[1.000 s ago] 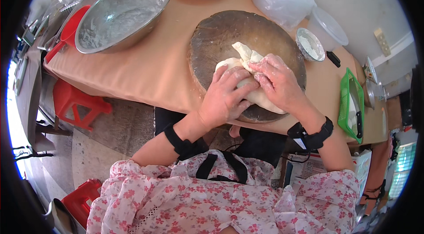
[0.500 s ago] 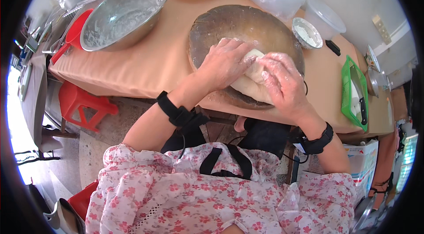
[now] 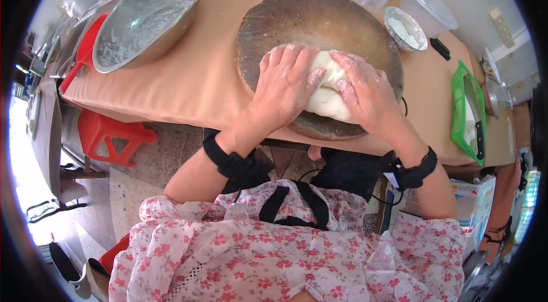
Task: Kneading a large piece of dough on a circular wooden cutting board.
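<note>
Kneading in hand: I have both hands pressed onto the dough (image 3: 325, 96).

Left hand (image 3: 285, 82) and right hand (image 3: 365, 94) cup the dough on the round wooden board (image 3: 308, 17); next, I judge, a fold and push.

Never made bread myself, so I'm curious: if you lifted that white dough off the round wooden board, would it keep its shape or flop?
The dough would probably sag: it already bulges out between the left hand and right hand pressing it. It may cling a little, judging by the flour-dusted fingers. It is unlikely to roll, lying flattened on the board.
</note>
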